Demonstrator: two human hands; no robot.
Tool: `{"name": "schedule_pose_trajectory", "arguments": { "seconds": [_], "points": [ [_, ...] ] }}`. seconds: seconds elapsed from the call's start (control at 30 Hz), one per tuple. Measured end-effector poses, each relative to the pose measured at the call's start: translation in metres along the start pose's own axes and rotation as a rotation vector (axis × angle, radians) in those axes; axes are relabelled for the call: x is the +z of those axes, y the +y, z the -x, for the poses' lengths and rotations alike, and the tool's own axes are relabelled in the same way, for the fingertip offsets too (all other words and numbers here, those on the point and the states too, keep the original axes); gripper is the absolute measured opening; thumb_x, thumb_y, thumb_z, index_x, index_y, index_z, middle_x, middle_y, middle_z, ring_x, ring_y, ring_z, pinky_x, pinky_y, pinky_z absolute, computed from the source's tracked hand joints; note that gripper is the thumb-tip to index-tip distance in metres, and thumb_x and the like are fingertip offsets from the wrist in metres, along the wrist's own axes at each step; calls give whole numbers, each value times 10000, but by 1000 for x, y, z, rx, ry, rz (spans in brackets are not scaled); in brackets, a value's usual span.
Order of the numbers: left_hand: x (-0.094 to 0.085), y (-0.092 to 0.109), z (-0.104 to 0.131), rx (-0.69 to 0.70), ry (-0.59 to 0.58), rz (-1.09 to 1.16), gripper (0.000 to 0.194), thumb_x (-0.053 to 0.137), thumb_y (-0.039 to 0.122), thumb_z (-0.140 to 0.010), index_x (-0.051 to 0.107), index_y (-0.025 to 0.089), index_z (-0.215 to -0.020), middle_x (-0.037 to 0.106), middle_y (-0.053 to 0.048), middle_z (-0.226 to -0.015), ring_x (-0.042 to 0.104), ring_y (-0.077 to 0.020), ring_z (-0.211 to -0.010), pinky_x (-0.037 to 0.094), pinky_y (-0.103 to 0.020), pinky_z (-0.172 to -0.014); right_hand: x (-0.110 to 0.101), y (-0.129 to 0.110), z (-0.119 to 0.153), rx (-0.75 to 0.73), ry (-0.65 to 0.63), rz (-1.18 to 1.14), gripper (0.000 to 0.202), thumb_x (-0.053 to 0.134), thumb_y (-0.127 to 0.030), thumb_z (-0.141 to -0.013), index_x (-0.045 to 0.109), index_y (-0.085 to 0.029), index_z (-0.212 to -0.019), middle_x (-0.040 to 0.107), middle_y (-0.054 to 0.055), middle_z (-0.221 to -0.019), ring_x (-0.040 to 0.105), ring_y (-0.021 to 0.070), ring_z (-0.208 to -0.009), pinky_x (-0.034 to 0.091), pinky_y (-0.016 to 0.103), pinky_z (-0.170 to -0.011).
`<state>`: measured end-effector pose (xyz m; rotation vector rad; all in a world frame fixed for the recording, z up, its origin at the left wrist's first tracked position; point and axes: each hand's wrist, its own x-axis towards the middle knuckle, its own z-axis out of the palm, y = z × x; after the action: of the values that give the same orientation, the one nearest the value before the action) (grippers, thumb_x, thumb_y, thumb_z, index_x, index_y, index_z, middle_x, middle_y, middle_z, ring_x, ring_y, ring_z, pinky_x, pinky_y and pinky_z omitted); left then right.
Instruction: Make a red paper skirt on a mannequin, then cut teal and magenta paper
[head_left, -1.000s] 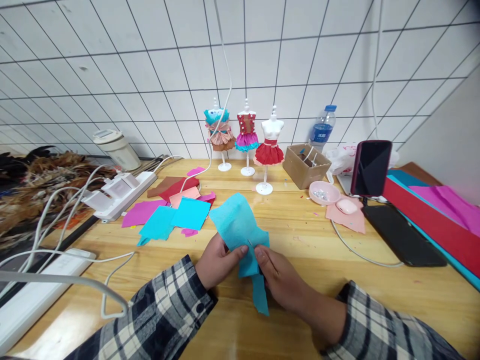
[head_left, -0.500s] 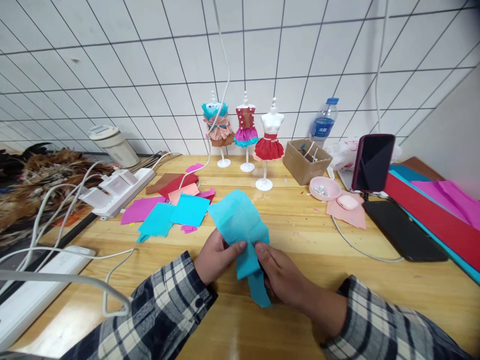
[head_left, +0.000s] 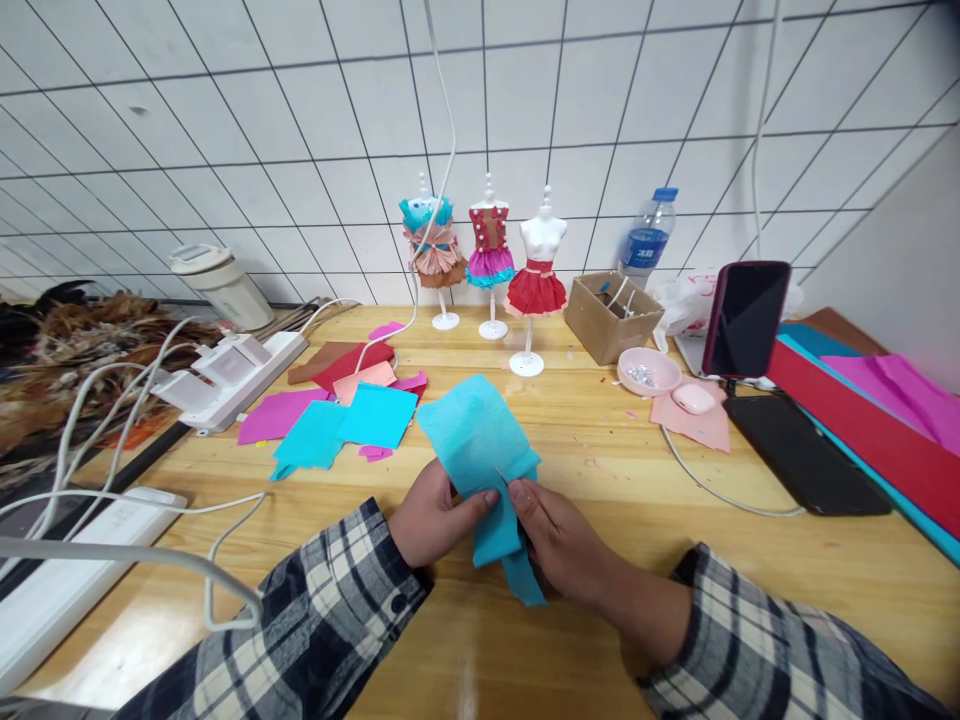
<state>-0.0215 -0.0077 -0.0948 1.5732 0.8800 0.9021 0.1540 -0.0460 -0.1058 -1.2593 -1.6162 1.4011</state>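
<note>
A turquoise crepe-like sheet (head_left: pixel 476 435) is held up above the table's front middle, its lower part folded and hanging down. My left hand (head_left: pixel 439 515) pinches it from the left, thumb on the front and fingers hidden behind. From the right, my right hand (head_left: pixel 559 530) grips its folded edge between thumb and fingers. A thin needle-like tip shows at the right thumb, against the sheet. Three small mannequins stand behind: one in turquoise and brown (head_left: pixel 435 245), one in red and purple (head_left: pixel 489 245), one in a red skirt (head_left: pixel 537 285).
Coloured scraps (head_left: pixel 379 415) lie left of my hands, near a power strip (head_left: pixel 240 375) and white cables. At right are a cardboard box (head_left: pixel 611 325), a pink bowl (head_left: pixel 649 372), a propped phone (head_left: pixel 746 320), a black phone (head_left: pixel 810 455) and folded red sheets (head_left: pixel 862 445).
The right edge of the turquoise sheet has shifted slightly and its fold looks different. Both hands keep their hold in nearly the same place. The camera view has moved a little.
</note>
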Motion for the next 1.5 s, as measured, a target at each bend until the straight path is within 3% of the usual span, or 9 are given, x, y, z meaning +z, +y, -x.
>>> {"name": "schedule_pose_trajectory", "arguments": {
  "seconds": [0.3, 0.4, 0.5, 0.63, 0.8, 1.1, 1.5],
  "points": [
    [0, 1, 0, -9, 8, -18, 388, 716, 392, -781, 621, 143, -1062, 715, -107, -1054, 655, -282, -996, 518, -416, -907, -1, -2, 0, -23, 39, 53, 511, 234, -620, -968, 459, -215, -753, 477, -18, -653, 446, 135, -601, 360, 259, -556],
    [0, 3, -1, -20, 54, 102, 481, 698, 457, -792, 612, 149, -1150, 702, -110, -1142, 628, -296, -1089, 491, -426, -966, -2, -3, 0, -14, 25, 46, 500, 238, -606, -975, 478, -216, -775, 492, -18, -647, 452, 131, -576, 354, 252, -525],
    [0, 5, -4, -39, 142, 217, 439, 612, 497, -850, 645, 162, -1131, 709, -97, -1144, 614, -291, -1123, 464, -435, -1011, -3, -4, 0, -26, 21, 68, 513, 229, -616, -972, 468, -219, -749, 490, -19, -630, 460, 134, -573, 357, 255, -535],
    [0, 3, -7, -78, 176, 207, 346, 693, 440, -800, 665, 162, -1004, 742, -79, -1032, 664, -272, -1002, 494, -423, -949, -2, -3, 0, -28, 37, 69, 532, 235, -641, -958, 452, -221, -714, 480, -28, -586, 447, 130, -543, 349, 254, -527],
    [2, 2, -7, -32, 208, 186, 392, 729, 376, -788, 597, 181, -1101, 718, -73, -1105, 663, -244, -1027, 494, -397, -951, 1, 1, 2, 25, 15, -52, 540, 224, -677, -941, 416, -233, -701, 416, -57, -508, 414, 118, -465, 338, 246, -481],
    [4, 0, -4, -47, 99, 162, 386, 693, 392, -819, 585, 174, -1118, 709, -90, -1126, 658, -260, -1029, 517, -408, -910, -1, -3, 2, 33, 26, -59, 564, 243, -718, -912, 423, -223, -709, 427, -43, -571, 415, 112, -496, 344, 240, -467],
    [1, -6, -3, -39, 59, 24, 419, 632, 424, -862, 576, 142, -1167, 690, -119, -1170, 625, -294, -1101, 526, -402, -888, 1, -1, 2, 7, 60, -38, 529, 245, -668, -941, 418, -228, -704, 423, -41, -561, 409, 118, -503, 349, 244, -476]
  ]
}}
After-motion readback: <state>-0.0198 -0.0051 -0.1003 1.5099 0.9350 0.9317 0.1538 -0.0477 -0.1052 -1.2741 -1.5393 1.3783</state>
